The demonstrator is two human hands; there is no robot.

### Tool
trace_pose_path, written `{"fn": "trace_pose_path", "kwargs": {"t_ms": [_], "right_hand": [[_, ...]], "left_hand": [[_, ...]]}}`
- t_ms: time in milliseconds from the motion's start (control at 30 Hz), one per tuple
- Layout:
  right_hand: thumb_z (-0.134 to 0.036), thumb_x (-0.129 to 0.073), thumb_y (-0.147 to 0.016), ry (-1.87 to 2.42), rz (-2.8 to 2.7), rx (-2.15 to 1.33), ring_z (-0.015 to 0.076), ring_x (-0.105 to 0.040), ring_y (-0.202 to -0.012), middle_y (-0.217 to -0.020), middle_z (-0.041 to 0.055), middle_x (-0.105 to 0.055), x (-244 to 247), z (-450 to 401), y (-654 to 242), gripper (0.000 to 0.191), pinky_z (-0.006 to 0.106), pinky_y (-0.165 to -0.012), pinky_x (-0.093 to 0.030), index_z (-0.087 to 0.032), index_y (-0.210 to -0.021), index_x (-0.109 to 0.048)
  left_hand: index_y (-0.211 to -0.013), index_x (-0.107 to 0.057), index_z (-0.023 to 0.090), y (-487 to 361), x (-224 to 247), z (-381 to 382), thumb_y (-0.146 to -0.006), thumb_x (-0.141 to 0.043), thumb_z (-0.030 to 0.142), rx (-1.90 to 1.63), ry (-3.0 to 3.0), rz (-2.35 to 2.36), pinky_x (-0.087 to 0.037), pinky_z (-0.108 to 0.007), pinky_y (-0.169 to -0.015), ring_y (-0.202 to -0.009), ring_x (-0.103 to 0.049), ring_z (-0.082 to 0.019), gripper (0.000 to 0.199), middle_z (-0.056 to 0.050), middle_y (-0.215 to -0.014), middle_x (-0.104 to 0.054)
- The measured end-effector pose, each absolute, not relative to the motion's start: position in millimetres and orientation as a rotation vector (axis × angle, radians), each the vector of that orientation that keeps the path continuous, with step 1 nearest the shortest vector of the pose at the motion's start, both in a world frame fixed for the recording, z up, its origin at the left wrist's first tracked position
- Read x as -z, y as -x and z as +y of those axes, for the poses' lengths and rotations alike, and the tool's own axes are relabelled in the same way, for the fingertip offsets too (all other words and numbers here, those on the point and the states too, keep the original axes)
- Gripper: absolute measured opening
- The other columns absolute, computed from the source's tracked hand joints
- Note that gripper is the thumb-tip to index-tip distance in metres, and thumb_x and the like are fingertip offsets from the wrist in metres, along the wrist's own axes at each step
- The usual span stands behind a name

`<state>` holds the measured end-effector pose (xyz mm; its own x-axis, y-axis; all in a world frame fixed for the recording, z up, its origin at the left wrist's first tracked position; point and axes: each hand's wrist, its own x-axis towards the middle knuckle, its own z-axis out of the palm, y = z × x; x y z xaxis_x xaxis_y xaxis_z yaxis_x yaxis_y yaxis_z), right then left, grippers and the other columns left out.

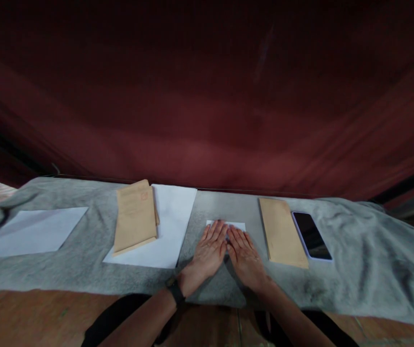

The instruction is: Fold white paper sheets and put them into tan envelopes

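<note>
Here the left hand [210, 248] and right hand [246, 256] lie flat, fingers extended, over white paper [239, 225], apparently keeping it smooth.

Two hands [210, 248] [245, 255], three papers [37, 231] [174, 221] [240, 225], three-plus envelopes [135, 219] [284, 233], one phone [311, 236] show.

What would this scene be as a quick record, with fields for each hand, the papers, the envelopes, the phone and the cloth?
Left hand: flat, on the small white paper; dark watch on its wrist
Right hand: flat, beside the left, on the same paper
Other papers: large white sheet, left of the hands; white paper at far left
Envelopes: left brown envelopes, partly over the large sheet; right brown envelopes, count unclear
Phone: far right, screen dark
Gray cloth: under everything, rumpled at both ends
</note>
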<state>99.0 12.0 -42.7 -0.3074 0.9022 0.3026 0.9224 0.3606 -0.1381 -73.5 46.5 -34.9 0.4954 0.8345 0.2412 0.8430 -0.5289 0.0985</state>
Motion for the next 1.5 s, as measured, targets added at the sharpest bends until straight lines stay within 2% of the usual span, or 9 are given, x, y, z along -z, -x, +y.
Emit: {"fn": "trace_pose_path", "kwargs": {"t_ms": [267, 433, 700, 1067, 1300, 1367, 1500], "right_hand": [[-0.037, -0.035, -0.107, 1.654, -2.216, 0.186, 0.0260, -0.037, -0.150, -0.161, 0.0161, -0.039, 53, 8, -106, 0.059, 0.046, -0.122, -0.030, -0.009, -0.159, -0.030], [-0.040, -0.034, -0.108, 1.690, -2.156, 0.232, 0.0281, -0.041, -0.147, -0.159, 0.0165, -0.042, 54, 8, -108, 0.059, 0.047, -0.121, -0.032, -0.009, -0.158, -0.034], [-0.039, -0.034, -0.109, 1.666, -2.110, 0.311, 0.0294, -0.044, -0.144, -0.157, 0.0188, -0.045, 58, 6, -111, 0.062, 0.048, -0.119, -0.035, -0.010, -0.162, -0.022], [-0.045, -0.038, -0.107, 1.680, -2.053, 0.302, 0.0328, -0.043, -0.145, -0.160, 0.0214, -0.040, 62, 3, -119, 0.071, 0.051, -0.115, -0.040, -0.010, -0.164, -0.013], [-0.045, -0.039, -0.107, 1.686, -2.065, 0.336, 0.0334, -0.041, -0.146, -0.159, 0.0231, -0.041, 60, 2, -120, 0.070, 0.050, -0.115, -0.040, -0.006, -0.162, -0.020], [-0.044, -0.039, -0.107, 1.683, -2.065, 0.348, 0.0333, -0.041, -0.146, -0.159, 0.0231, -0.041, 59, 2, -119, 0.069, 0.050, -0.115, -0.040, -0.006, -0.161, -0.021], [-0.039, -0.039, -0.108, 1.699, -2.071, 0.334, 0.0327, -0.040, -0.147, -0.159, 0.0222, -0.041, 56, 1, -118, 0.066, 0.050, -0.116, -0.039, -0.007, -0.162, -0.019]], "left_hand": [[-0.155, -0.036, 0.006, 76, 42, 42, -0.105, -0.032, 0.040, 0.375, 2.540, -1.709, -0.031, -0.046, -0.124, -0.153, -0.030, -0.027, 0.061, -0.018, -0.162, -0.037], [-0.155, -0.036, 0.005, 79, 43, 41, -0.105, -0.029, 0.045, 0.372, 2.486, -1.771, -0.031, -0.046, -0.124, -0.153, -0.030, -0.027, 0.064, -0.019, -0.161, -0.038], [-0.158, -0.031, 0.009, 81, 51, 38, -0.104, -0.031, 0.045, 0.433, 2.414, -1.794, -0.030, -0.049, -0.124, -0.152, -0.034, -0.027, 0.064, -0.018, -0.161, -0.040], [-0.155, -0.034, 0.001, 89, 47, 28, -0.103, -0.031, 0.056, 0.482, 2.378, -1.815, -0.034, -0.049, -0.122, -0.152, -0.032, -0.032, 0.076, -0.024, -0.161, -0.036], [-0.154, -0.035, -0.001, 93, 44, 26, -0.102, -0.034, 0.056, 0.504, 2.387, -1.837, -0.036, -0.051, -0.121, -0.151, -0.033, -0.035, 0.077, -0.026, -0.160, -0.037], [-0.155, -0.033, 0.000, 92, 39, 24, -0.103, -0.035, 0.051, 0.530, 2.412, -1.806, -0.034, -0.051, -0.122, -0.152, -0.031, -0.034, 0.072, -0.025, -0.161, -0.035], [-0.159, -0.029, 0.011, 84, 23, 16, -0.106, -0.035, 0.042, 0.529, 2.647, -1.550, -0.031, -0.047, -0.125, -0.155, -0.026, -0.026, 0.062, -0.015, -0.164, -0.034]]}}
